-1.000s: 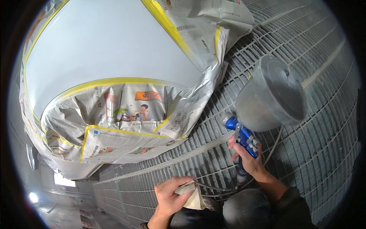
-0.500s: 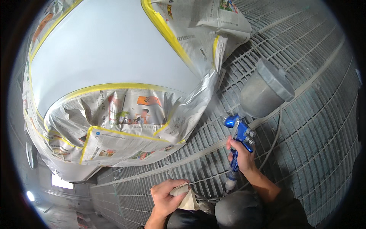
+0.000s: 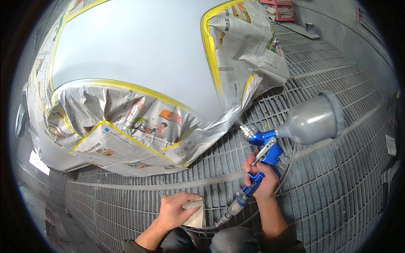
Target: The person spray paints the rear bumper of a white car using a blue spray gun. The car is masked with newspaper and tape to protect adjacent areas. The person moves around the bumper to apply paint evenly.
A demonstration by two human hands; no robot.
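Note:
My right hand (image 3: 265, 179) is wrapped round the handle of a blue spray gun (image 3: 266, 145), its fingers at the silver trigger. The gun's silver nozzle points up and left toward the masked car body; a faint haze shows off its tip. A dull metal paint cup (image 3: 314, 120) sits on the gun, tilted over to the right. From the handle's lower end runs an air hose (image 3: 200, 230). My left hand (image 3: 175, 209) is closed on a folded beige cloth or paper sheet (image 3: 195, 214), low and left of the gun. A smooth pale grey car panel (image 3: 135, 46) lies ahead.
Newspaper sheets (image 3: 147, 122) edged with yellow masking tape (image 3: 209, 46) surround the panel. The floor is a metal grating (image 3: 228, 179). At the far right stand a red rack (image 3: 284, 10) and a small can (image 3: 310, 28) near the grey wall (image 3: 354, 33).
The view has shifted, showing more of the far right. My right hand has turned the spray gun, so its side and trigger show more plainly. The left hand keeps its hold.

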